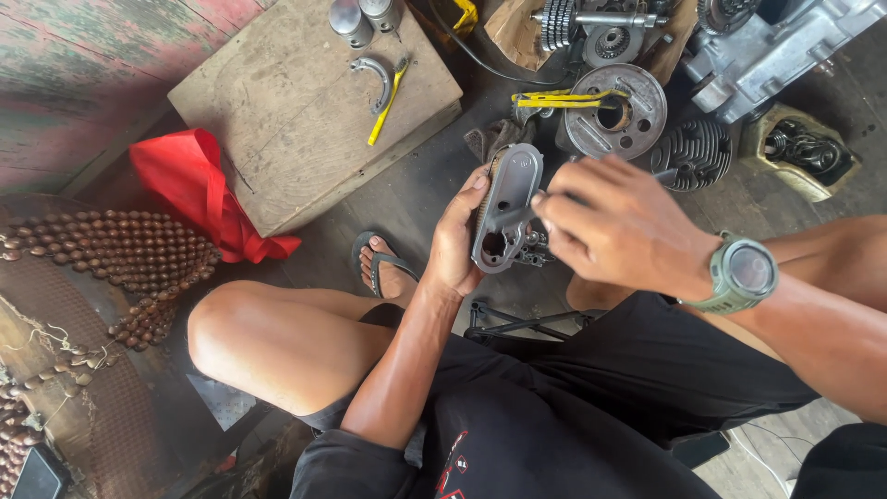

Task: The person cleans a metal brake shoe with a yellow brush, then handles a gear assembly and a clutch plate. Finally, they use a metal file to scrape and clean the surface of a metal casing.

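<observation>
Left hand [455,242]: closed around grey metal cover [504,205], held upright
Right hand [617,224]: fingertips pinched at cover's edge; what they pinch, cannot tell
Progress: engine parts [617,113] lie dismantled on floor; cover not yet fitted

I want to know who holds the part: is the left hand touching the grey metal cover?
Touching. The head view shows the left hand wrapped around the left edge of the grey metal cover, thumb on its front face, no gap visible.

packages: none | labels/signs: none | screen: round grey-green wristwatch face [750,269], right wrist
</observation>
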